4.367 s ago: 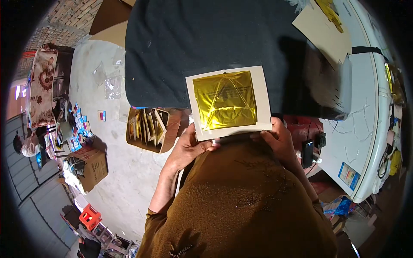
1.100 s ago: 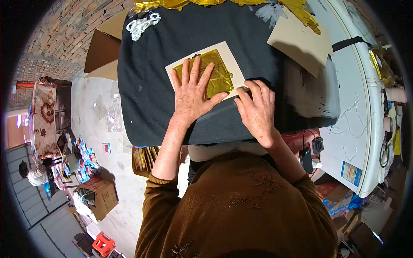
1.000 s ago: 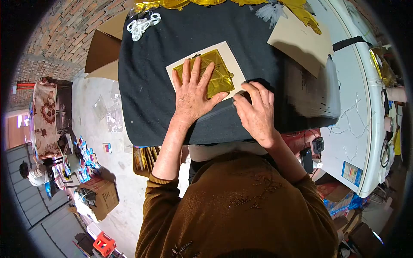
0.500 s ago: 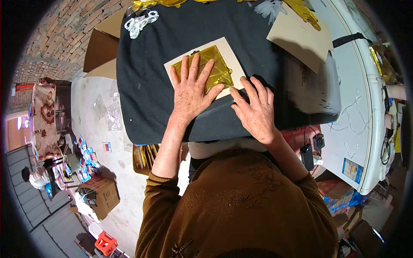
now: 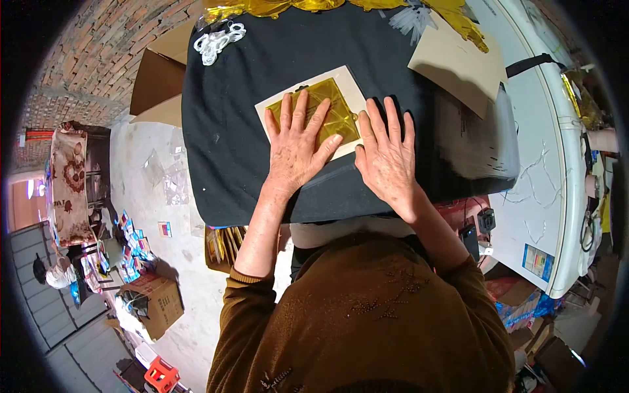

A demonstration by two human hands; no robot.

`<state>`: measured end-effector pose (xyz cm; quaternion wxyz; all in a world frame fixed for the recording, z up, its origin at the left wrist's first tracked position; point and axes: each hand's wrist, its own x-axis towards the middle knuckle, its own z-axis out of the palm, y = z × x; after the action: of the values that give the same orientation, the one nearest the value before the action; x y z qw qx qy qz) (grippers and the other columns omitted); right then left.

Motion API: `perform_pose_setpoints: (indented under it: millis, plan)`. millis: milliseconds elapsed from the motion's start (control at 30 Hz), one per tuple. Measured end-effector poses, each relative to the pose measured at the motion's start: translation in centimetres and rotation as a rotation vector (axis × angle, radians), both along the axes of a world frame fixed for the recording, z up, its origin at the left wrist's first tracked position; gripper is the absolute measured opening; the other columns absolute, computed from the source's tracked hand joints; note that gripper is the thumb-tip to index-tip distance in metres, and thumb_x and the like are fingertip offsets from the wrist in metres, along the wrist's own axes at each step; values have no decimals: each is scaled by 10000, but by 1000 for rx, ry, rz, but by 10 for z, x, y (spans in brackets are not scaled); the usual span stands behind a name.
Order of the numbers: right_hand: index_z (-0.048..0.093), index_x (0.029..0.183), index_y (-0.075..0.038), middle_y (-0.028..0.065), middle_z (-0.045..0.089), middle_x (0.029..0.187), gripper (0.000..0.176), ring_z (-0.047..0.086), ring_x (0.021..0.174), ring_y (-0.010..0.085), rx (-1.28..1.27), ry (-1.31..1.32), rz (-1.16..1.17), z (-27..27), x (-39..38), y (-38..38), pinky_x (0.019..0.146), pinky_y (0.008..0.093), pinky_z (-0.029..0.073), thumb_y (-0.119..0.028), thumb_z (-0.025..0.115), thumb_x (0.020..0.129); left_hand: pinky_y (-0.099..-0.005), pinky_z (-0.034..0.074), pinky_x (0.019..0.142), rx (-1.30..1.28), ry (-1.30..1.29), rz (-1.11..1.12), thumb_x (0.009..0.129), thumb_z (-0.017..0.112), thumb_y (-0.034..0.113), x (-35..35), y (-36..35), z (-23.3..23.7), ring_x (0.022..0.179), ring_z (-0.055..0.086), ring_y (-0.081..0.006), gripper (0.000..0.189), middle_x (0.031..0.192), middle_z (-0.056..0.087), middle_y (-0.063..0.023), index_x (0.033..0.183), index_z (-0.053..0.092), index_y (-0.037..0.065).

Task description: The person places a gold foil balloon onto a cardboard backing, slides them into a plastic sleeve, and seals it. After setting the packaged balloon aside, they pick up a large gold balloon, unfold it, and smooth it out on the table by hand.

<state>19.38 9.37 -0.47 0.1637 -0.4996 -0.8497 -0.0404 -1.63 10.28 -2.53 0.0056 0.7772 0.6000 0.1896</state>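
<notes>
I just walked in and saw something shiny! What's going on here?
A person is pressing both hands flat on a black cloth. The left hand lies on a gold foil square that sits on a white card. The right hand lies beside it, at the card's right edge. Further back are a tan card, white plastic bits and gold scraps.
</notes>
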Motion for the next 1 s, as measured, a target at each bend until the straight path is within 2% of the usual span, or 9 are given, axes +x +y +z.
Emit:
perform_pose_setpoints:
  millis: [33, 67, 200, 367, 600, 700, 900, 1000]
  plan:
    - [522, 1436, 12, 155, 358, 1615, 610, 238, 1529, 391, -4, -19, 6, -2, 2, 1, 1190, 620, 212, -252, 643, 899, -666, 63, 1220, -2, -22, -3, 1025, 398, 652, -1, 1, -1, 1545, 211, -411, 668, 1634, 342, -172, 1536, 495, 233]
    - [524, 1440, 5, 154, 356, 1618, 612, 233, 1532, 389, -8, -38, 12, -4, 3, 3, 1193, 623, 204, -264, 642, 903, -648, 57, 1231, -10, -30, -5, 1072, 356, 551, -2, 0, -2, 1550, 199, -403, 587, 1636, 341, -164, 1546, 480, 227]
    - [513, 1476, -15, 175, 352, 1624, 649, 221, 1541, 388, -20, -89, 61, -3, 10, 11, 1197, 664, 173, -352, 637, 935, -640, 69, 1238, -17, -42, 10, 1080, 366, 427, -2, 1, -2, 1553, 196, -396, 534, 1634, 343, -165, 1547, 466, 190]
    - [503, 1489, -32, 169, 346, 1628, 686, 222, 1540, 381, -22, -107, 79, -5, 13, 13, 1192, 675, 171, -419, 643, 940, -633, 96, 1241, 23, -58, 27, 1054, 414, 307, -2, 2, -3, 1551, 202, -399, 514, 1628, 349, -169, 1532, 468, 124]
    - [489, 1497, -30, 173, 333, 1626, 717, 230, 1530, 396, -58, -49, 139, -9, 19, 15, 1175, 698, 194, -439, 660, 933, -600, 97, 1252, -2, -63, 36, 1041, 450, 257, -2, 2, 0, 1551, 214, -386, 513, 1627, 353, -167, 1532, 462, 110]
    - [452, 1519, -40, 167, 326, 1627, 708, 221, 1532, 402, -109, -3, 141, -7, 18, 15, 1184, 670, 190, -358, 678, 928, -568, 80, 1263, -22, -46, 47, 1052, 435, 256, -2, 1, 2, 1559, 209, -368, 516, 1642, 337, -158, 1551, 436, 124]
    - [520, 1483, -59, 178, 340, 1612, 636, 213, 1529, 407, -95, -25, 149, -7, 19, 17, 1168, 706, 193, -391, 642, 955, -561, 76, 1268, -22, -73, 54, 1062, 431, 253, -2, 2, 0, 1564, 199, -362, 504, 1645, 333, -157, 1548, 439, 121]
    - [543, 1475, -101, 176, 333, 1616, 595, 208, 1528, 410, -99, -13, 148, -8, 23, 21, 1174, 698, 183, -377, 642, 957, -560, 77, 1269, -21, -59, 61, 1064, 430, 251, -1, 2, 2, 1564, 202, -359, 500, 1644, 335, -158, 1545, 443, 116]
